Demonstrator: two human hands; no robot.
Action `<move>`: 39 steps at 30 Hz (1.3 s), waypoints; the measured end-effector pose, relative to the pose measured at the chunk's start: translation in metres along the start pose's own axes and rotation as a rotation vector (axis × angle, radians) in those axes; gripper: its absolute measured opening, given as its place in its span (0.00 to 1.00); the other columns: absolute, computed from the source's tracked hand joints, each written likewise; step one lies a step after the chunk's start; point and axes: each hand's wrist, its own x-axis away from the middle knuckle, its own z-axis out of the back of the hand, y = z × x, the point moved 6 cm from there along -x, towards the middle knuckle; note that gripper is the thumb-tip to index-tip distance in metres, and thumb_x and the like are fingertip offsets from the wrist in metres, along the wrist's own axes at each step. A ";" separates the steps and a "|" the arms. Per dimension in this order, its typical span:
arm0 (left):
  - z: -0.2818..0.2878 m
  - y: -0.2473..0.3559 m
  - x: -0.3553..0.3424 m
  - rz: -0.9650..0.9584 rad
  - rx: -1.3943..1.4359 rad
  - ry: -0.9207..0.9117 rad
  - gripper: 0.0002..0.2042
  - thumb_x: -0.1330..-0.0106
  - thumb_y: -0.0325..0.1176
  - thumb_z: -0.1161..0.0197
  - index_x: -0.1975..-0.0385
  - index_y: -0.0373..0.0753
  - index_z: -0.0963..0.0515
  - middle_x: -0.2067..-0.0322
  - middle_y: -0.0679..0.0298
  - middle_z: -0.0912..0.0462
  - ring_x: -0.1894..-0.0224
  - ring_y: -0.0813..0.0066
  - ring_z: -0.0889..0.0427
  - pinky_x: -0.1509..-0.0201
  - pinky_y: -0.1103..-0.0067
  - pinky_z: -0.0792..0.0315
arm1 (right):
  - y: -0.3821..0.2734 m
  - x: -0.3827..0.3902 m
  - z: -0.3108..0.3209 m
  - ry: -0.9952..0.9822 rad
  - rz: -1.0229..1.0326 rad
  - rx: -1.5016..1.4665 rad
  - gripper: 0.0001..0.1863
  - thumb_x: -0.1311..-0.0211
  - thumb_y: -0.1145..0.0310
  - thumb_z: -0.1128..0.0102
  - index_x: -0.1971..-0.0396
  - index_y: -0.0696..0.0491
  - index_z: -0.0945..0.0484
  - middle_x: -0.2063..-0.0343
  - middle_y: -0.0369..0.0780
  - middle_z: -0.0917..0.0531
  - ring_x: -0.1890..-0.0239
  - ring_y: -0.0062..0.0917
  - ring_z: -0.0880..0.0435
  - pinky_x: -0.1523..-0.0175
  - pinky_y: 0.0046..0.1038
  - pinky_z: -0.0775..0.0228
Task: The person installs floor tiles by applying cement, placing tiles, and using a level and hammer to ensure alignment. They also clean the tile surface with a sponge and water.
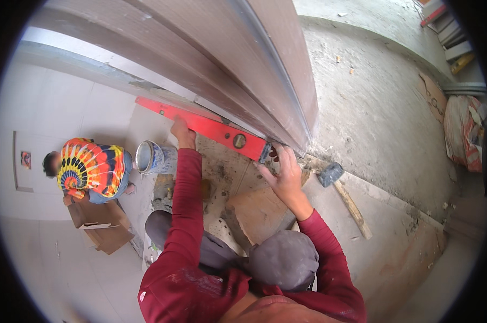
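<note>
A red spirit level point(211, 129) lies at a slant along the base of a brownish panelled frame point(243, 64). My left hand point(182, 131) grips the lower edge of the level near its middle-left. At its right end, my right hand point(283, 180) has its fingers apart and slightly curled, touching around the end cap and frame edge; the fingertips are partly hidden. Right of that hand, a black-headed mallet point(351, 210) with a wooden handle lies on the board or tile.
A person point(93, 169) in a tie-dye top crouches at left over cardboard point(106, 229). A bucket point(146, 157) stands beside them. Cardboard point(257, 212) lies below my hands. A concrete floor point(378, 124) extends right toward a striped sack point(464, 129) and stacked boards.
</note>
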 end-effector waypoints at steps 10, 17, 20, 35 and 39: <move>0.000 0.006 0.004 -0.043 0.032 0.008 0.15 0.26 0.30 0.43 0.48 0.24 0.24 0.55 0.54 0.17 0.59 0.59 0.13 0.58 0.62 0.15 | -0.012 -0.009 0.001 -0.012 0.037 -0.017 0.36 0.51 0.67 0.19 0.43 0.64 0.27 0.63 0.47 0.22 0.64 0.39 0.19 0.60 0.36 0.25; -0.006 0.009 0.012 -0.017 0.027 0.014 0.14 0.27 0.30 0.40 0.51 0.23 0.24 0.57 0.53 0.16 0.60 0.59 0.13 0.58 0.61 0.15 | -0.009 -0.011 0.000 -0.007 0.058 -0.017 0.35 0.51 0.68 0.19 0.45 0.64 0.27 0.64 0.47 0.22 0.65 0.39 0.19 0.61 0.36 0.25; -0.008 0.008 0.009 -0.013 0.012 0.014 0.14 0.26 0.30 0.40 0.52 0.23 0.24 0.57 0.53 0.16 0.62 0.59 0.13 0.58 0.61 0.15 | -0.009 -0.013 -0.001 0.002 0.054 -0.013 0.35 0.51 0.68 0.19 0.45 0.64 0.26 0.64 0.47 0.22 0.64 0.38 0.19 0.60 0.35 0.25; -0.022 0.007 0.012 0.026 -0.014 0.004 0.16 0.27 0.30 0.38 0.49 0.22 0.25 0.55 0.51 0.17 0.59 0.56 0.13 0.56 0.60 0.14 | 0.000 -0.011 -0.016 0.032 0.005 -0.005 0.35 0.54 0.69 0.18 0.47 0.65 0.26 0.64 0.51 0.20 0.62 0.46 0.19 0.57 0.39 0.24; -0.022 0.011 0.012 -0.002 0.007 -0.015 0.16 0.27 0.29 0.39 0.49 0.21 0.25 0.54 0.51 0.17 0.57 0.56 0.13 0.55 0.60 0.14 | 0.002 -0.009 -0.016 0.044 -0.002 0.001 0.32 0.55 0.68 0.17 0.51 0.62 0.24 0.66 0.48 0.21 0.65 0.43 0.18 0.60 0.36 0.25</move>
